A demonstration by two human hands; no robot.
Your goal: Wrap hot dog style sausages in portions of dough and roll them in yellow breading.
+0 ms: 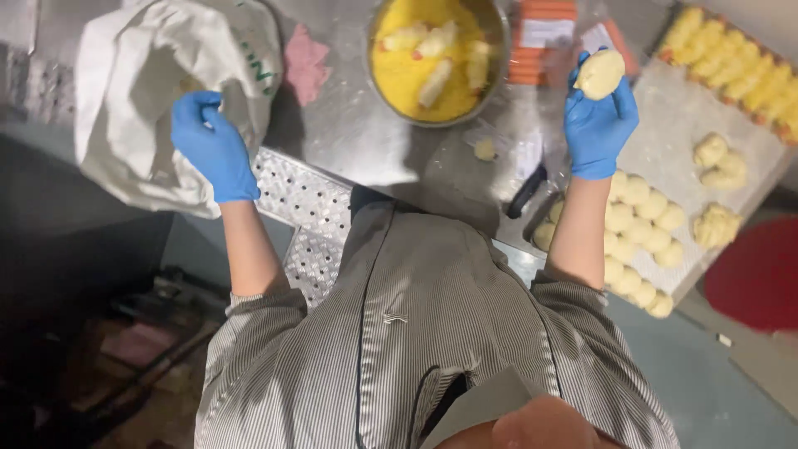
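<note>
My right hand (600, 118), in a blue glove, holds a pale dough ball (599, 73) up over the steel counter, between the metal bowl and the tray. My left hand (209, 143), also blue-gloved, reaches into the open mouth of a white sack (137, 75) at the counter's left end; its fingertips curl at the sack's edge and whether they grip anything is hidden. The metal bowl (499, 33) holds yellow crumbs and several coated pieces (436, 79).
A tray (690, 108) on the right carries several dough balls (636, 218) and a row of coated pieces (731, 71). Orange sticks (540, 41) lie behind the bowl. A perforated steel panel (303, 199), a pink cloth (305, 62) and a red round object (758, 274) are nearby.
</note>
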